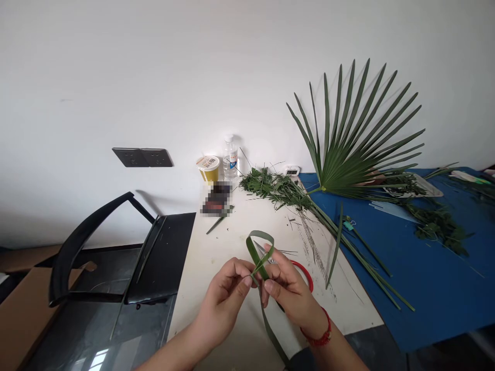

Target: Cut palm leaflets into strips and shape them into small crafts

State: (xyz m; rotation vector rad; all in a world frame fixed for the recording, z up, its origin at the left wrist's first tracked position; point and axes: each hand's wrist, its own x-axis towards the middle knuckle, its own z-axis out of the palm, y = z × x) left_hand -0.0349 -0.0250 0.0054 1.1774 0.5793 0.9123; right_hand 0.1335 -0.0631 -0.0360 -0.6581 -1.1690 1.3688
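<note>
A long green palm leaf strip [260,235] is bent into a loop above my fingertips, and its tail hangs down toward the table's near edge. My left hand [228,291] pinches the strip where it crosses itself, thumb against fingers. On the other side of the crossing, my right hand [288,291] grips the strip too, its index finger raised along the loop. A red bracelet circles that wrist. Scissors with red handles [307,273] lie on the table behind my right hand, which partly hides them.
The white table [201,268] bears a yellow tub [209,169], a water bottle [230,159] and heaped leaf scraps [266,184]. A large palm fan leaf [348,149] leans at the wall over a blue table [417,288]. Left stands a black chair [166,252].
</note>
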